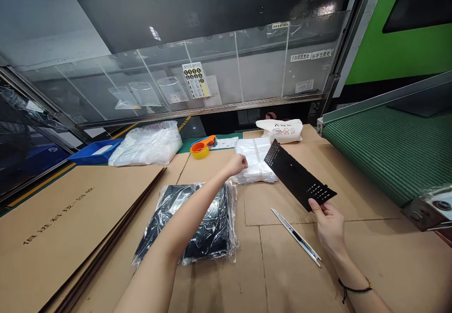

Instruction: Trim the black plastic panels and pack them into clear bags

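Observation:
My right hand pinches one lower corner of a flat black panel with small slots at both ends, held tilted above the cardboard. Reaching forward, my left hand is closed at the left edge of a banded stack of clear plastic bags; whether a bag is between its fingers is hidden. Under my left forearm lie black pieces wrapped in clear plastic. A utility knife rests on the cardboard beside my right hand.
Stacked cardboard sheets lie at left. Behind are a blue tray, a white plastic bundle, an orange tape dispenser and a white printed pouch. A green conveyor belt borders the right; clear pockets hang ahead.

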Available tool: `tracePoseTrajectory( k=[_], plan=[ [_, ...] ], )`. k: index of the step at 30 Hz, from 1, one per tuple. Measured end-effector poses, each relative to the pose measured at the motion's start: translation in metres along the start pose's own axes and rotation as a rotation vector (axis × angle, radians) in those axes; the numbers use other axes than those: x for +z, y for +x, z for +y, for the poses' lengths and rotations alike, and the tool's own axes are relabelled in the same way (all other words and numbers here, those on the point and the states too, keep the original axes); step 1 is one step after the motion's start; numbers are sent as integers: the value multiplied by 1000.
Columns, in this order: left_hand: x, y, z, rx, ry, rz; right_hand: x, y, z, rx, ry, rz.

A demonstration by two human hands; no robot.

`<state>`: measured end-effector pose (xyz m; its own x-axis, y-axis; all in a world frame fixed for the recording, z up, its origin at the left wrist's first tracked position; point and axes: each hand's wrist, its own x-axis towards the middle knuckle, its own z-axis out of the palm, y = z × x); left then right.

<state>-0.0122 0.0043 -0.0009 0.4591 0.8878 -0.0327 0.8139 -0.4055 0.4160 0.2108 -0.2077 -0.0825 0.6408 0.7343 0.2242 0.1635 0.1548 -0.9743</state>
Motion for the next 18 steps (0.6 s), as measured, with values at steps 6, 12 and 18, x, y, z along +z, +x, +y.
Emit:
tracePoseTrajectory(
  k=[6, 12, 18],
  plan=[
    [3, 3, -4, -18, -140, -46, 2, -5, -2, -26, 14, -55],
    [4, 3, -8, -6, -229, -147, 8, -13, 6, -57, 15, -152],
    [11, 5, -9, -49, -250, -134, 14, -21, 7, -123, -53, -234]
  ],
)
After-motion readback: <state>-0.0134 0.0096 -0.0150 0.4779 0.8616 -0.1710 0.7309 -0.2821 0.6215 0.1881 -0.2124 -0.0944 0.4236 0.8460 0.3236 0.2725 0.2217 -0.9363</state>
